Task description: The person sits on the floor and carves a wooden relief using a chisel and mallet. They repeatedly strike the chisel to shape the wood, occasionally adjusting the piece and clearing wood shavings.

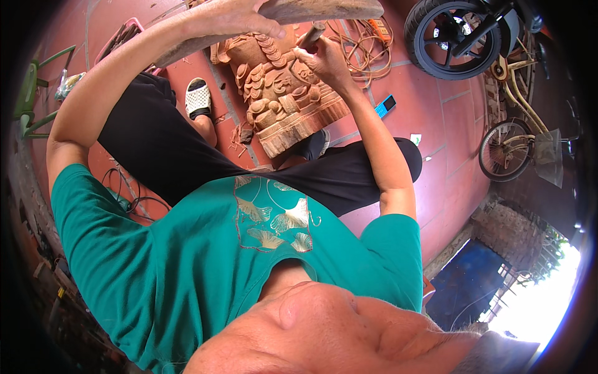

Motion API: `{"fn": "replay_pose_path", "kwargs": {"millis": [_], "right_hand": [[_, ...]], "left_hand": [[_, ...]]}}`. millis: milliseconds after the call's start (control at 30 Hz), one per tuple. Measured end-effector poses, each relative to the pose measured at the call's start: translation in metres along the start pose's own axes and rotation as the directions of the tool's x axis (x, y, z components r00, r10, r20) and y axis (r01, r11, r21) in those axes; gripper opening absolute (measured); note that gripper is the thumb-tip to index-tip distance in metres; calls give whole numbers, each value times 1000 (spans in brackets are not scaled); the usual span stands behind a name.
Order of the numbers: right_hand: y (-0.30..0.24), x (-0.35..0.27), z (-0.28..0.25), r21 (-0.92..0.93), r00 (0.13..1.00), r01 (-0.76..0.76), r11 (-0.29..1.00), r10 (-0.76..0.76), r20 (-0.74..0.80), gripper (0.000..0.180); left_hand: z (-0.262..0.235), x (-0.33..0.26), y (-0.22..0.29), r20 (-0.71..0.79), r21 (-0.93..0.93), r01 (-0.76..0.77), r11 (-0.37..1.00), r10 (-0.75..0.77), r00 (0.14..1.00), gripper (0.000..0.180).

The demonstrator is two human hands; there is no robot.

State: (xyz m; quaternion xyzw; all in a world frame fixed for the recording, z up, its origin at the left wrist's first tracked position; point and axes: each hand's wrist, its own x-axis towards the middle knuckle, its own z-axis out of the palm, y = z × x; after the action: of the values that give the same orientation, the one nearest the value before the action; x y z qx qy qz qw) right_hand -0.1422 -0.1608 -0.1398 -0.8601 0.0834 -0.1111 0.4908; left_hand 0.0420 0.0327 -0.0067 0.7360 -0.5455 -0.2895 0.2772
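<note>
A carved wooden block (274,87) with raised, scroll-like relief and a stepped base lies on the floor between my legs. Closed round an upright chisel (311,35), my right hand (325,61) is over the right part of the carving. The chisel's lower end is hard to make out. My left hand (240,17) is at the top edge, gripping a long, thick wooden club (327,9) that passes above the carving. The club's broad end is just above the top of the chisel handle. Part of my left hand's fingers is cut off by the frame.
Tangled orange cords (367,59) lie behind the carving, near an orange power strip (379,30). A blue phone (385,106) is on the red tiles at the right. Beyond are a motorbike wheel (451,37) and a bicycle (507,146). Wood chips (238,140) lie by my sandalled foot (199,100). A green chair (28,93) stands left.
</note>
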Motion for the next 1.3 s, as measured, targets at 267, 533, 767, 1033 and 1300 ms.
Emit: {"fn": "replay_pose_path", "kwargs": {"millis": [267,533,767,1033,1300], "right_hand": [[-11,-1,3,-143,1000,5,990,-7,-17,23],[0,8,8,-158,1000,0,988,4,26,24],[15,5,5,-26,996,-89,996,89,21,22],[8,5,12,-58,988,-153,987,152,-20,26],[9,3,12,-162,993,-111,981,117,24,26]], "left_hand": [[-2,-2,7,-32,60,0,998,1,999,68],[26,6,-35,-100,159,-94,983,111,989,88],[16,3,-13,-52,132,-8,991,15,999,71],[18,5,-16,-138,84,-112,990,123,983,83],[32,2,-50,-67,273,44,961,-26,997,94]]}}
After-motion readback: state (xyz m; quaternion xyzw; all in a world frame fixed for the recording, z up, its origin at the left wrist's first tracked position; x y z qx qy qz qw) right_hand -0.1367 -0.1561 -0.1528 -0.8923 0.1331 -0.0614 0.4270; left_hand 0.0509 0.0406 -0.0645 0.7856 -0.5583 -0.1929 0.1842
